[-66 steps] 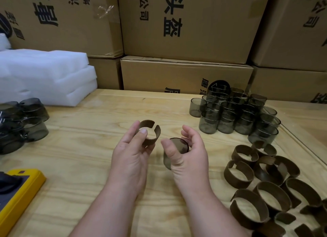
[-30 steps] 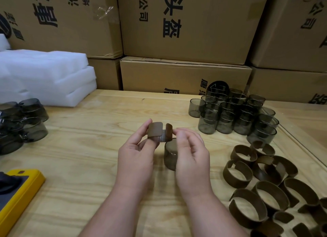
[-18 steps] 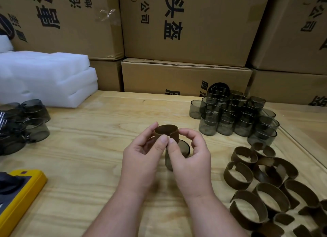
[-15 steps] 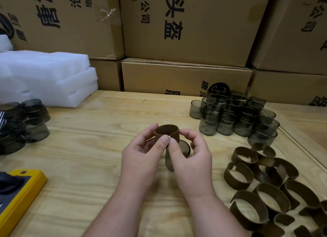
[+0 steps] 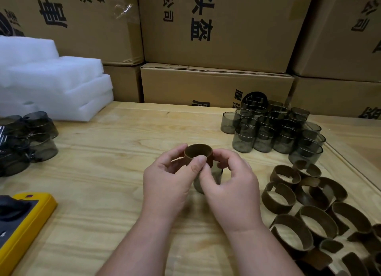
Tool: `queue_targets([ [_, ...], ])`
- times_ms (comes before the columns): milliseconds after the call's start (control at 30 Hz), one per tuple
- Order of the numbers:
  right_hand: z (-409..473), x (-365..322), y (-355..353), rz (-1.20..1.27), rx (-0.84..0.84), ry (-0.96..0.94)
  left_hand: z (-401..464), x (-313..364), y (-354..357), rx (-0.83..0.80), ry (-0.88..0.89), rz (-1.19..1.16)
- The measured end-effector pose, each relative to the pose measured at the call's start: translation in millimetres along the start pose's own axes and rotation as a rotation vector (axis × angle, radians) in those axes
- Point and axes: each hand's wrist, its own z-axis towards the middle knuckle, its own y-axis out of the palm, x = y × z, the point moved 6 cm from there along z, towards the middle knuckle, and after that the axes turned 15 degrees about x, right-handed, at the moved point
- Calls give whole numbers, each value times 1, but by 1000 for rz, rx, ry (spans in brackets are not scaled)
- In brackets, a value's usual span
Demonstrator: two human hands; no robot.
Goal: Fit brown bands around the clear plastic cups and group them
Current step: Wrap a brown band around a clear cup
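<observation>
Over the middle of the wooden table (image 5: pixel 107 172), my left hand (image 5: pixel 167 181) and my right hand (image 5: pixel 231 185) together pinch a brown band (image 5: pixel 198 152) curled into a closed ring. A clear smoky cup (image 5: pixel 215 172) sits just under the band, mostly hidden behind my fingers and held by my right hand. Several bare cups (image 5: pixel 274 129) stand grouped at the back right. Loose brown bands (image 5: pixel 305 203) lie spread along the right side. More smoky cups (image 5: pixel 31 135) lie grouped at the left edge.
White foam sheets (image 5: pixel 51 86) are stacked at the back left. Cardboard boxes (image 5: pixel 216 28) wall off the far edge of the table. A yellow device (image 5: pixel 22 218) lies at the front left corner.
The open band in my left hand was brought over the cup and curled into a closed ring by both hands. It now sits at the cup's top.
</observation>
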Motion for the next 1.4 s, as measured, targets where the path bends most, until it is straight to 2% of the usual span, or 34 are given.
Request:
queue_targets([
  [167,-2,6,2,55,-22,59,0,0,-1,14,13,19],
  [367,0,-7,-1,-14,2,-13,1,6,-1,5,87,16],
  [500,2,-9,0,-55,-16,-5,2,9,-1,-14,184,120],
  [633,2,-9,0,-51,-31,-11,4,9,-2,-41,205,194],
  [833,5,7,-2,-90,-51,118,5,8,-2,-133,225,321],
  [1167,6,26,0,-46,-119,312,8,-6,-1,-157,76,338],
  [1400,6,29,2,-32,-140,344,5,-4,-1,-197,147,503],
])
